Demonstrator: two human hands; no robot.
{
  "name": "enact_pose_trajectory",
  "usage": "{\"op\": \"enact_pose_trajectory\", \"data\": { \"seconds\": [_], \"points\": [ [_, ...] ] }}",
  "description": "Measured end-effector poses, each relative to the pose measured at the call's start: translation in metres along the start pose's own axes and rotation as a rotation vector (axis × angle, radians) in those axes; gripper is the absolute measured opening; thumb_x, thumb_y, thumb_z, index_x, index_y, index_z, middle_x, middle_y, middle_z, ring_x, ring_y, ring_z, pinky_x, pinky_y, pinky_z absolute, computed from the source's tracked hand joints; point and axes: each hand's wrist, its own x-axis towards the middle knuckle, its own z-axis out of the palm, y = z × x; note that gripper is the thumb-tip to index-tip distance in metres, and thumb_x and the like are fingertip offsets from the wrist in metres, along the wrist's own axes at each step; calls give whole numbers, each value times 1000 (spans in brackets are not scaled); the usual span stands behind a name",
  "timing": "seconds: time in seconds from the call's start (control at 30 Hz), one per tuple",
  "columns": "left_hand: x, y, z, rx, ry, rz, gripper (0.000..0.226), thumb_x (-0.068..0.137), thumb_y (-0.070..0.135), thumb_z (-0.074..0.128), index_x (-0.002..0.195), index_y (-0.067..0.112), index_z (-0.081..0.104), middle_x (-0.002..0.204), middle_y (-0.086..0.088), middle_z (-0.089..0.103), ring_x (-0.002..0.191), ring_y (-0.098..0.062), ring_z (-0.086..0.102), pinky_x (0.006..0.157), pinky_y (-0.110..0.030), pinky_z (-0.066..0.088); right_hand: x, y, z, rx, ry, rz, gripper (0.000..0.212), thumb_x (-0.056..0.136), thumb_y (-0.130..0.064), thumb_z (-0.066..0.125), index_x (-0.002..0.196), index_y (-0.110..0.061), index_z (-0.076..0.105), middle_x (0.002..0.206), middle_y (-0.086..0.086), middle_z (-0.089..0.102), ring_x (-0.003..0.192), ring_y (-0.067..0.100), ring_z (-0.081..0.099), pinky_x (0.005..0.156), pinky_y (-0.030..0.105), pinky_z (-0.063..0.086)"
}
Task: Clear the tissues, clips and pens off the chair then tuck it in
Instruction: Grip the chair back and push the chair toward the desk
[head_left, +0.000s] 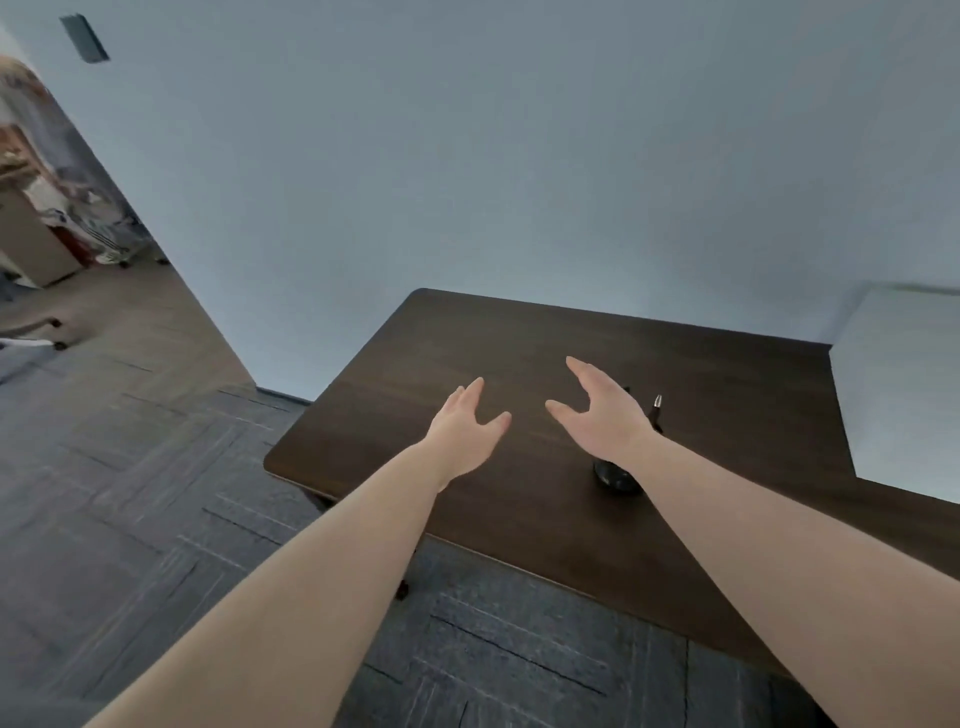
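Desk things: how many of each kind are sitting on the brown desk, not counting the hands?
Pen, mostly hidden behind the right hand: 1
Dark round object, kind unclear: 1
White box at the desk's far right: 1
Total: 3

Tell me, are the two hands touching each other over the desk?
Apart. The head view shows dark desk wood plainly between the left hand and the right hand; both are open with fingers spread.

A dark desk against a pale wall

We see the wooden desk (519, 338) on grey carpet (130, 493) — the plain wall (415, 156) behind, a white cabinet (904, 384) at right.
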Motion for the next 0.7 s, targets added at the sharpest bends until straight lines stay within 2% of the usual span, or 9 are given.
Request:
{"op": "enact_pose_trajectory", "data": {
  "seconds": [0.13, 0.23, 0.37, 0.53, 0.7],
  "points": [
    [-57, -42, -28, 44, 41, -24, 69, 94, 43, 48, 151, 30, 13, 161, 2, 9, 148, -22, 15, 119, -43, 21, -50, -36, 26, -45, -79, -46, 68, 93, -41, 53, 151, -22, 22, 159, -4, 25, 147, 14, 18, 120, 35, 19],
    [-114, -77, -40, 84, 48, -53, 69, 95, 43, 47, 152, 28, 11, 162, 0, 6, 149, -21, 8, 120, -40, 14, -100, -57, 51, -102, -131, -54, 71, 92, -45, 54, 151, -25, 21, 159, -4, 24, 147, 15, 18, 119, 43, 21],
    [-198, -134, -54, 204, 36, -120, 72, 93, 47, 47, 152, 27, 10, 162, -4, 5, 149, -25, 4, 121, -43, 13, -168, -88, 88, -160, -239, -76, 75, 89, -51, 54, 151, -29, 17, 160, -1, 20, 148, 18, 15, 118, 50, 21],
    [-295, -205, -81, 339, 70, -228, 71, 96, 47, 43, 153, 24, 7, 162, -6, 5, 149, -25, 4, 120, -41, 9, -248, -138, 133, -161, -355, -169, 75, 90, -49, 54, 151, -29, 16, 160, -5, 20, 149, 18, 11, 119, 50, 19],
    [-383, -257, -104, 332, 164, -342, 71, 94, 48, 44, 152, 27, 9, 162, -4, 5, 149, -24, 4, 122, -44, 11, -310, -183, 165, -175, -472, -289, 75, 91, -47, 55, 152, -29, 15, 161, -5, 18, 149, 20, 10, 119, 50, 19]
  ]
}}
